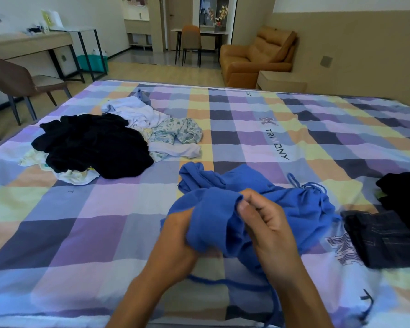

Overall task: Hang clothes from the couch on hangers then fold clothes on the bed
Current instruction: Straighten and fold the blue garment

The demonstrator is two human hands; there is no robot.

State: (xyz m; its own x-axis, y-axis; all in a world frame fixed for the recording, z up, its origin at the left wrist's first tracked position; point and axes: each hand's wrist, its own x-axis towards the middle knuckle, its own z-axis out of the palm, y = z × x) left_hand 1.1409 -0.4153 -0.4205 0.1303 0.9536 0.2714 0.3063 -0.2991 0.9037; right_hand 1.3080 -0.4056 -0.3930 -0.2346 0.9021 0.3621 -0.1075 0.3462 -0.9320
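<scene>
A blue garment with thin straps (294,209) lies bunched on the checked bed cover (92,233) in front of me. My left hand (178,235) grips a fold of it from below. My right hand (263,218) pinches the same blue cloth at its upper edge, fingers curled. A pile of unfolded clothes sits at the left of the bed: a black garment (95,145), a white one (133,112) and a pale floral one (175,133). Dark folded clothes (384,237) lie at the right edge of the bed.
An orange couch (258,55) stands beyond the bed at the back right, beside a low bedside unit (282,81). A brown chair (14,84) and a desk (29,43) are at the left. A dining chair (191,41) and table stand at the back.
</scene>
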